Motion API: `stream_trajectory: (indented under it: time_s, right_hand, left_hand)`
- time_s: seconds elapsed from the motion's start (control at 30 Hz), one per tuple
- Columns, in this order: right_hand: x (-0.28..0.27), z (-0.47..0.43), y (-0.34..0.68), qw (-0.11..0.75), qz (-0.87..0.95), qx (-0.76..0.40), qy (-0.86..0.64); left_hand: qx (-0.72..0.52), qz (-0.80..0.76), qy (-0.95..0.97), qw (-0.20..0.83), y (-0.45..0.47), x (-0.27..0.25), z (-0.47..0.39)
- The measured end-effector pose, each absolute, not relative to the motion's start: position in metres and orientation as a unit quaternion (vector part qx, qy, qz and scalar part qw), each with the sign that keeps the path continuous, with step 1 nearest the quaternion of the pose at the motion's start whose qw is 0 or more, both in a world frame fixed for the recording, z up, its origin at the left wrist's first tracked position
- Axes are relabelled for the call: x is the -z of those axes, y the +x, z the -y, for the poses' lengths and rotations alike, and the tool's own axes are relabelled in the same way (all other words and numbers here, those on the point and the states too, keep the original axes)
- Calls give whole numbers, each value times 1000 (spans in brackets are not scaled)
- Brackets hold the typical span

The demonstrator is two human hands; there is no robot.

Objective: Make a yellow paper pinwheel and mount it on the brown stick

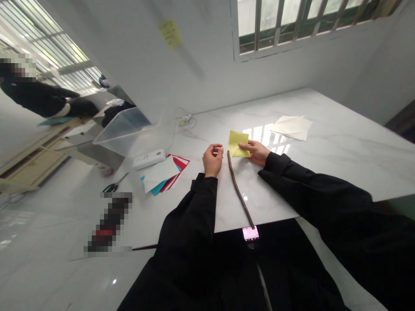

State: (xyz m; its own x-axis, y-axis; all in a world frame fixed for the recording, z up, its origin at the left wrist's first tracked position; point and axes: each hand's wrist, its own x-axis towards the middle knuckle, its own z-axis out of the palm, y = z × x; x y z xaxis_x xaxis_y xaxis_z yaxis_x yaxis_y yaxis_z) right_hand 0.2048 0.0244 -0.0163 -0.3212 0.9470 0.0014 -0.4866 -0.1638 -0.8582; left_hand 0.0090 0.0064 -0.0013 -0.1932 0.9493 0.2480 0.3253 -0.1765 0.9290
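My right hand [258, 153] pinches a folded yellow sheet of paper [238, 140] between thumb and fingers, held upright above the table. To its left, my left hand [213, 160] is raised with curled fingers, thumb and fingertips close together. Whatever might be between those fingertips is too small to make out. A thin brown stick [238, 190] lies on the table between my forearms, its far end just below the yellow paper and its near end at the table's edge.
Left of my hands lie white, blue and red papers [162, 175], a white power strip [149, 159] and scissors [112, 187]. White sheets [292, 127] lie at the right. A clear plastic bin [125, 129] stands back left. Farther off, a person [39, 97] wears dark clothes.
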Motion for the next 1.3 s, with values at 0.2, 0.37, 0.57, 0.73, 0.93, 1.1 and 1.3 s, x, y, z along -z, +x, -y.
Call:
stream_trajectory:
  time_s: [0.2, 0.37, 0.57, 0.73, 0.93, 1.1, 1.3]
  right_hand:
    - [18, -18, 218, 419, 419, -763, -256]
    - [16, -16, 219, 410, 411, -774, -252]
    - [16, -16, 221, 404, 461, -748, -253]
    - [14, -21, 226, 394, 573, -659, -285]
    - [6, -14, 231, 439, 719, -430, -325]
    - [-1, -10, 231, 468, 735, -367, -325]
    - [-5, -8, 231, 478, 737, -353, -322]
  left_hand:
    - [-396, -659, 629, 114, 14, -4, 5]
    - [-342, -678, 645, 85, 16, -5, -3]
    - [-230, -659, 711, 88, 15, -16, 8]
    - [-200, -614, 756, 108, 11, -18, 17]
    - [-320, -601, 680, 272, 9, -21, 13]
    - [-410, -529, 569, 478, 10, -29, 13]
    - [-419, -479, 509, 580, 10, -32, 14]
